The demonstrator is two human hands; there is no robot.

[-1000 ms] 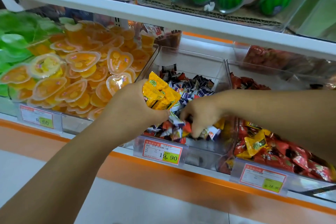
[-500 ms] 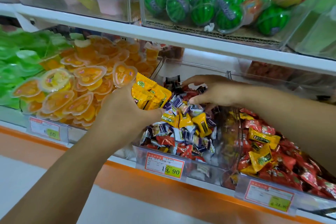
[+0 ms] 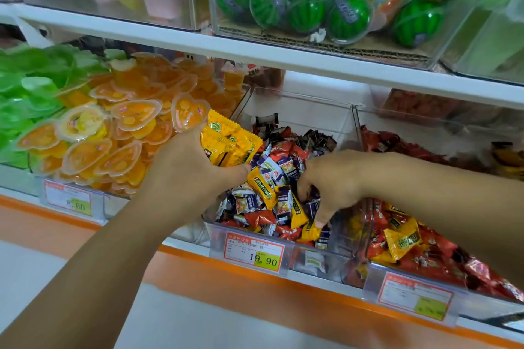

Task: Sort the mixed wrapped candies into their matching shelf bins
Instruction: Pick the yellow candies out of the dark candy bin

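A clear middle bin (image 3: 295,102) on the lower shelf holds mixed wrapped candies (image 3: 272,201): purple-white, red and yellow. My left hand (image 3: 187,167) hovers at the bin's left edge, shut on a bunch of yellow wrapped candies (image 3: 226,143). My right hand (image 3: 331,178) reaches down into the pile, fingers curled among the candies, fingertips touching a yellow candy (image 3: 310,228) near the front. Whether it grips one I cannot tell. The bin to the right (image 3: 365,150) holds red candies with a few yellow candies (image 3: 402,238) mixed in.
Left of the middle bin lie orange heart-shaped jelly cups (image 3: 127,133) and green jelly cups (image 3: 25,93). The upper shelf (image 3: 255,51) carries a bin of watermelon-pattern balls (image 3: 306,3). Price tags (image 3: 253,253) hang on the shelf front, above an orange strip.
My right hand has come from the back of the middle bin down to its front part, digging into the candies. My left hand still holds the yellow bunch in about the same place.
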